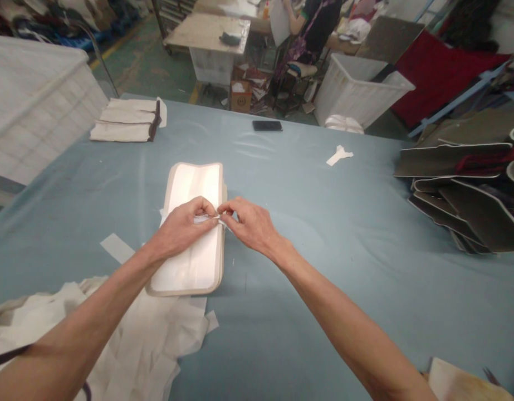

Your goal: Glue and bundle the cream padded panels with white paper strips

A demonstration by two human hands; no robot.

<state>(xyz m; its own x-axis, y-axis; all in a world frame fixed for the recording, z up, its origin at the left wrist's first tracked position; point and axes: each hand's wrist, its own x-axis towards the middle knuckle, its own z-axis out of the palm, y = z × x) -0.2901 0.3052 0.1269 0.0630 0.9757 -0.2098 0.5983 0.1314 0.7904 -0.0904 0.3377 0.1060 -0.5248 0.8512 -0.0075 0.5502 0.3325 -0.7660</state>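
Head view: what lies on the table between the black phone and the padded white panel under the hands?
Nothing: only bare blue-grey table cover runs between the phone and the padded panel, as the head view shows.

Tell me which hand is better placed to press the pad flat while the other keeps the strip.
Left, probably. The left hand lies across the pad, while the right hand sits off its right edge over the table. Both pinch the strip at that edge.

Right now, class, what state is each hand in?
Left hand: closed, pinching the white strip on the cream panel.
Right hand: closed, pinching the same strip.
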